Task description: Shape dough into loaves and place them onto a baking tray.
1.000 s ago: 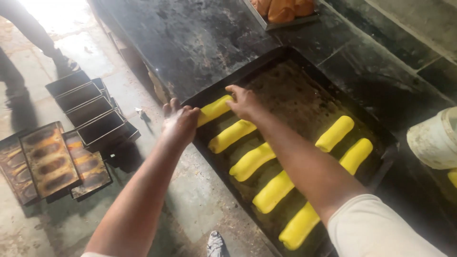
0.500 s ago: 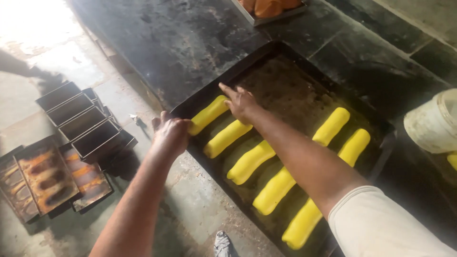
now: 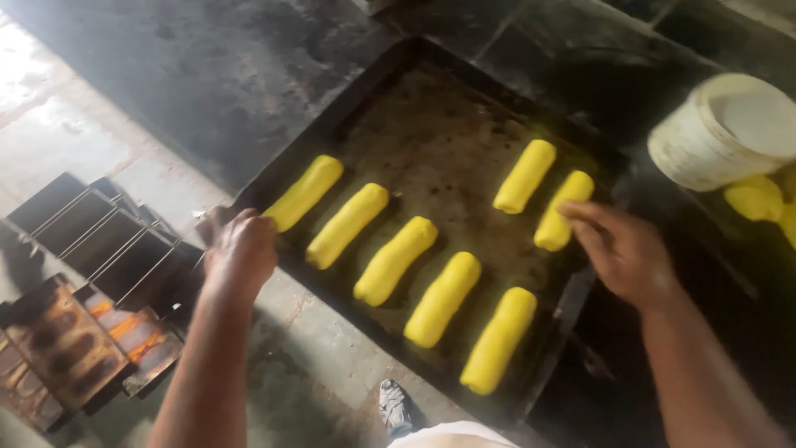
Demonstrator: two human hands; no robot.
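- Baking tray (image 3: 431, 116), dark, wide and shallow, lies slantwise on the black desk (image 3: 207, 66) and carries seven yellow dough rolls.
- Desk surface is dark and scuffed, and it runs past the tray on the upper and right sides.
- Grey concrete floor (image 3: 75, 149) shows at the left and below the tray's near edge.
- Black loaf tins (image 3: 99, 241), joined in a row by wire straps, stand on the floor at the left; rusty, orange-stained tins (image 3: 75, 348) lie just below them.
- White bucket (image 3: 730, 124) sits tilted on the desk at the far right, with more yellow dough lumps (image 3: 754, 199) just beside it.
- Five dough rolls (image 3: 396, 260) lie in a slanted row along the tray's near side, each apart from the next; two dough rolls (image 3: 525, 175) lie close together near the tray's right edge.
- Left hand (image 3: 240, 249) grips the tray's near-left rim, fingers curled together over the edge, just beside the end of the leftmost roll.
- Right hand (image 3: 622, 249) hovers at the tray's right edge, fingers loosely spread and holding nothing, the tips just beside the lower of the two rolls; whether they touch it cannot be told.
- Grey shoe toe (image 3: 396, 406) shows on the floor at the bottom.
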